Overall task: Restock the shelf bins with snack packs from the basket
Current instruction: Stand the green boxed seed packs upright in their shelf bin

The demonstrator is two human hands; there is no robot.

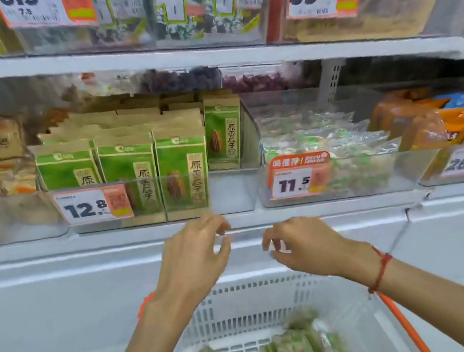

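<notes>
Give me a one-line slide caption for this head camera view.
Empty hands hover between snack basket and seed-pack bin.

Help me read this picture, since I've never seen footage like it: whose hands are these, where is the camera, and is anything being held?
The camera sits on a person's head, looking forward and down, so you see their own two arms. The left hand and right hand hang in front of the shelf edge, fingers loosely curled, holding nothing. Below them is a white basket with blurry green snack packs inside. On the shelf stand clear bins: one with green sunflower-seed bags behind a 12.8 price tag, and beside it one with clear-wrapped packs marked 11.5. A red string bracelet circles the right wrist.
</notes>
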